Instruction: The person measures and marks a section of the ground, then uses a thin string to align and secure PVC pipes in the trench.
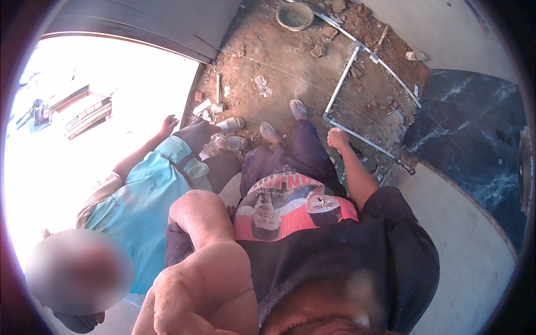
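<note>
The right hand (338, 139) was curled narrow near white piping (340, 82), seemingly laid to skirt the wall (458, 33); the left hand's (174, 298) grip couldn't be told

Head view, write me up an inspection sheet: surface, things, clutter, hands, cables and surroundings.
Surface: uneven dirt, with dark marbled tiles at the right.
Things: white pipes, joined at angles, across the dirt.
Clutter: rubble, pale scraps, a round basin at the far end.
Hands: left hand raised close to the camera, its grip unclear; right hand curled, close to the pipes in the picture, nothing seen in it.
Cables: a thin line crosses the dirt; cable or string, cannot tell.
Surroundings: a co-worker in turquoise at the left, before a bright opening.
</note>
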A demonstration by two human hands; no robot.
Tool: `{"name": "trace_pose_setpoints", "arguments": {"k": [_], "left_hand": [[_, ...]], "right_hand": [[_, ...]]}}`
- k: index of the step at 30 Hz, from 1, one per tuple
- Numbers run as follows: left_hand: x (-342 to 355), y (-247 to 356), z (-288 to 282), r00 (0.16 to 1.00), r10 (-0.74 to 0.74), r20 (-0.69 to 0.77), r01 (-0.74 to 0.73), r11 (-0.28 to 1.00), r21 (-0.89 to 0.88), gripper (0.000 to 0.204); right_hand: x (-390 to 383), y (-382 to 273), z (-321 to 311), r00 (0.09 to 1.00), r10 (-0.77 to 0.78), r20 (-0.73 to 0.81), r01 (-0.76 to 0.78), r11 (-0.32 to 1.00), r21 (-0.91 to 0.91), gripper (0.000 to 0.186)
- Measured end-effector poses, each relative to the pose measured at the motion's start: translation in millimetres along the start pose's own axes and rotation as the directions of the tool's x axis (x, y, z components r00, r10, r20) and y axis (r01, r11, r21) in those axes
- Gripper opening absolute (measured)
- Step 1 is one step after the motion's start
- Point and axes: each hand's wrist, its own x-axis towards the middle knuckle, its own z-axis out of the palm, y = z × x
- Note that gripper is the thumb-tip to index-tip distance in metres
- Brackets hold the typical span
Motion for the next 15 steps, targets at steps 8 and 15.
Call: {"name": "trace_pose_setpoints", "arguments": {"k": [8,15], "left_hand": [[-1.7,11.4,5.1,0.958,0.286,0.008,-0.285,0.951,0.123,0.018],[8.0,9.2,29.0,0.997,0.024,0.075,-0.045,0.957,0.287,0.02]], "right_hand": [[16.6,-109.1,117.9,0.982,-0.188,0.016,0.188,0.96,-0.207,0.014],[38.7,-155.6,172.3,0.963,-0.235,0.134,0.242,0.969,-0.042,0.02]]}}
